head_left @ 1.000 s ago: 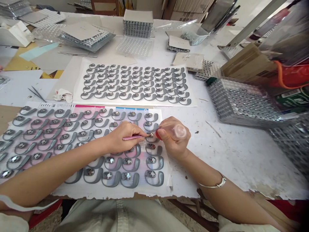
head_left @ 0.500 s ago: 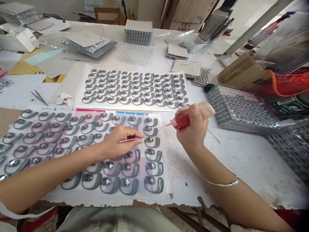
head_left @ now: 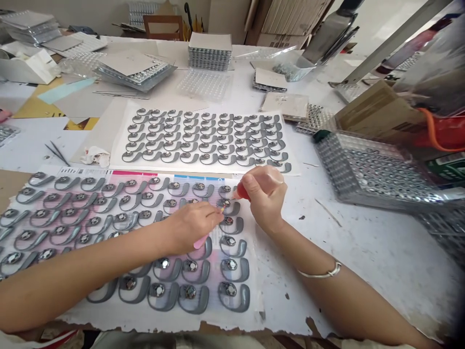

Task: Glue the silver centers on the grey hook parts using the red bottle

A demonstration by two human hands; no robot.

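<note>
My left hand is closed on a thin pink stick whose tip rests by a grey hook-shaped part on the near printed sheet. My right hand grips a small red-tipped squeeze bottle, its nozzle pointing down at that same part. Several rows of grey hook parts with round metal centres cover the sheet under my forearms.
A second white sheet of grey parts lies behind. Clear blister trays with small metal pieces stand at the right, stacked trays and cardboard at the back. Tweezers and a crumpled tissue lie at the left.
My right hand came back down from a raised position and tilted the bottle's nozzle onto the part. My left hand turned the pink stick so its tip points at that part.
</note>
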